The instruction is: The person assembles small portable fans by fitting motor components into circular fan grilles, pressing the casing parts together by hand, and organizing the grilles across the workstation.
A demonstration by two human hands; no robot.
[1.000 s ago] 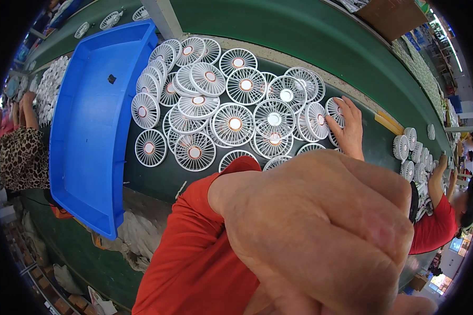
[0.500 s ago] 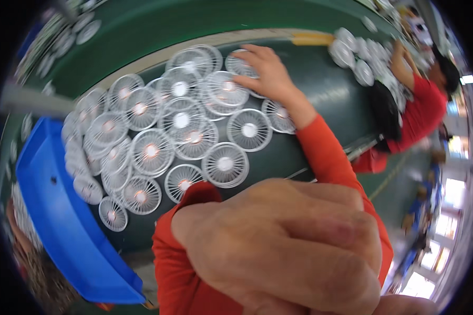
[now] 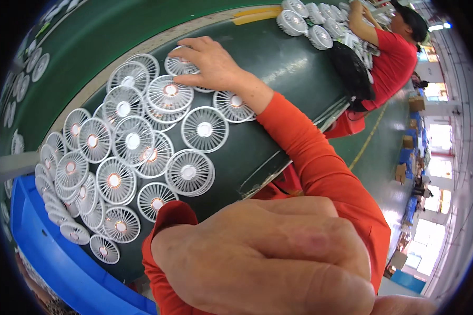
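Handling a white grille (image 3: 178,68) seems the step: the right hand (image 3: 215,65) spreads over it; lifting calls for curled fingers. Left hand (image 3: 268,257): grip unclear.

We count two bare hands: one left hand (image 3: 263,257), large at the lower middle of the frame, and one right hand (image 3: 210,65), at the upper middle. We make out at least twenty-five round white plastic fan grilles (image 3: 133,140) from the left to the middle of the frame; overlap hides the exact number. At the upper left we see at least four farther white ribbed discs (image 3: 41,68). At the upper right we find at least five thicker round white plastic housings (image 3: 291,22), one soft-looking black item (image 3: 353,71) and one person (image 3: 391,68) in red. We count one blue plastic tub (image 3: 63,273), lower left.
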